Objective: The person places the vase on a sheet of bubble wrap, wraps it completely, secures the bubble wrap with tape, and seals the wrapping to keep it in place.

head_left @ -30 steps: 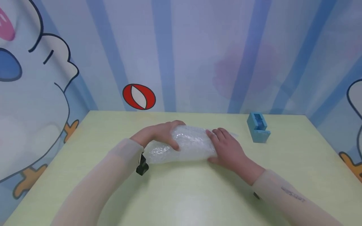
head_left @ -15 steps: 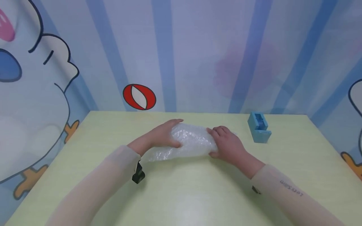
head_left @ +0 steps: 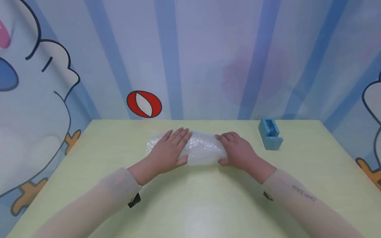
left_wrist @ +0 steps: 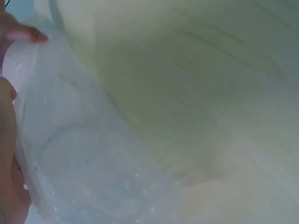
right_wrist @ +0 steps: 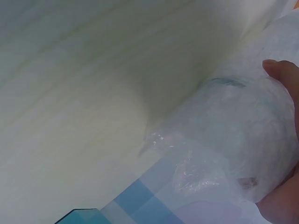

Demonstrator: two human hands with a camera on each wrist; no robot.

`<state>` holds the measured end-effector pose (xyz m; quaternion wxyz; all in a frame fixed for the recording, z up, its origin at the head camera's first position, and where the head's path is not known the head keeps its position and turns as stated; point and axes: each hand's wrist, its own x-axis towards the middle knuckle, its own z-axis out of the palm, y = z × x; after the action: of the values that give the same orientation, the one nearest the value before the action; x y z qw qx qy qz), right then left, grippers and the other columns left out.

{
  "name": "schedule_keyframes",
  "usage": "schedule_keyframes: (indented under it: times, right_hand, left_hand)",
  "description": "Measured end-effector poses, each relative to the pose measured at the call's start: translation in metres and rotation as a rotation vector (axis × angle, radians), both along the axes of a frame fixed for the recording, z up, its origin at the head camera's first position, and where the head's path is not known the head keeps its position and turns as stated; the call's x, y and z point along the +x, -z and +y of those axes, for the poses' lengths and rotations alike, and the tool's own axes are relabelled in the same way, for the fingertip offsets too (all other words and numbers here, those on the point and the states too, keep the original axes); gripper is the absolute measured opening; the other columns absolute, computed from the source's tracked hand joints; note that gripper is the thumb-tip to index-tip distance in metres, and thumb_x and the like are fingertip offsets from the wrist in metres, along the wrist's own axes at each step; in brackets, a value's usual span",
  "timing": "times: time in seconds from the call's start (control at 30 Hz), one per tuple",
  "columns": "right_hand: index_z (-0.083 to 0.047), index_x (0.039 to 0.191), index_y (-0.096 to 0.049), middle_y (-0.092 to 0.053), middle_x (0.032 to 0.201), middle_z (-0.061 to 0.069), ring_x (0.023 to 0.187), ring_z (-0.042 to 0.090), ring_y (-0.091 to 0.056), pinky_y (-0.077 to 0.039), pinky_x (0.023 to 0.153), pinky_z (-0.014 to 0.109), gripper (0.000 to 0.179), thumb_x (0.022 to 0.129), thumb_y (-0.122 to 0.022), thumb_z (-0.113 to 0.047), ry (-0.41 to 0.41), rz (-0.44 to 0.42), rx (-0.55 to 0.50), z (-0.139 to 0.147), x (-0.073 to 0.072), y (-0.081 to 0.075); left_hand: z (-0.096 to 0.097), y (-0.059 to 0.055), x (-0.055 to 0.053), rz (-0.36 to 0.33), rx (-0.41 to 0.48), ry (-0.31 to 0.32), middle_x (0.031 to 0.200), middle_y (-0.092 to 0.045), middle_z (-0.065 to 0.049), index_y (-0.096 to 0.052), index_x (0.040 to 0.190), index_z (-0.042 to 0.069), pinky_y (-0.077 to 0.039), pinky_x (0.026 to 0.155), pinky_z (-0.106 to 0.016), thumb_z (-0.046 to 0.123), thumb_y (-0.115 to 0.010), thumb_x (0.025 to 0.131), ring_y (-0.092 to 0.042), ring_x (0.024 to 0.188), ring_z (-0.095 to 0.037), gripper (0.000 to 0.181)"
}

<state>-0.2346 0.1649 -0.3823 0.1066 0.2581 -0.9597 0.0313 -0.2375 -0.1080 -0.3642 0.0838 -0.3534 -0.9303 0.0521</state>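
A bundle of clear bubble wrap (head_left: pixel 205 148) lies crosswise on the pale table, rolled into a long shape. My left hand (head_left: pixel 166 152) rests across its left part with fingers stretched over the top and the thumb along the near side. Around the right end, my right hand (head_left: pixel 238 152) grips the roll, fingers over the top and thumb at the near side. In the right wrist view, a dark curved line shows through the bubble wrap (right_wrist: pixel 243 126); whatever is inside is mostly hidden. A loose flap of film sticks out beyond the right end there.
A blue tape dispenser (head_left: pixel 271 135) stands on the table (head_left: pixel 196 198) at the back right. Behind the table rises a blue striped wall (head_left: pixel 205 59) with printed cartoon figures. Small black devices sit under both sleeve cuffs.
My left hand has let go of its grip around the roll and spread flat over it, uncovering the left end. The right hand keeps its hold, nearly in place.
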Motion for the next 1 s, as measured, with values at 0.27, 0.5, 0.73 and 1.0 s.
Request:
schedule_keyframes:
  times: [0.27,0.5,0.73,1.0]
  right_hand:
    - [0.0,0.142,-0.055,-0.063,0.135,0.021,0.128,0.04,-0.057,-0.054,0.105,0.052,0.08,0.078,-0.087,-0.036,0.002,-0.088,-0.03,0.003,-0.006,-0.007]
    - [-0.003,0.143,-0.055,-0.063,0.138,0.021,0.13,0.04,-0.057,-0.054,0.105,0.055,0.08,0.078,-0.087,-0.036,0.022,-0.147,-0.055,0.0,-0.012,-0.009]
    - [-0.003,0.143,-0.055,-0.062,0.139,0.02,0.13,0.04,-0.057,-0.053,0.105,0.055,0.079,0.079,-0.085,-0.038,0.037,-0.182,-0.048,-0.003,-0.012,-0.009]
    - [-0.004,0.143,-0.055,-0.063,0.138,0.02,0.128,0.04,-0.058,-0.055,0.102,0.057,0.078,0.078,-0.085,-0.038,0.045,-0.204,-0.056,-0.003,-0.01,-0.01]
  left_hand:
    - [0.004,0.011,0.008,0.087,-0.041,-0.037,0.166,-0.028,-0.026,-0.024,0.161,0.0,-0.029,0.128,-0.052,0.066,-0.074,0.083,-0.028,0.156,-0.042,0.114]
    - [0.003,0.019,0.0,0.22,0.003,0.008,0.153,-0.046,-0.025,-0.036,0.156,0.006,-0.04,0.122,-0.05,0.059,-0.084,0.077,-0.048,0.141,-0.039,0.106]
    - [0.0,0.015,-0.002,0.211,0.024,0.041,0.148,-0.052,-0.024,-0.043,0.152,0.007,-0.047,0.116,-0.05,0.057,-0.086,0.075,-0.054,0.135,-0.038,0.101]
    - [-0.001,0.01,-0.003,0.199,0.024,0.062,0.146,-0.055,-0.024,-0.046,0.151,0.008,-0.051,0.111,-0.05,0.057,-0.087,0.073,-0.058,0.132,-0.037,0.101]
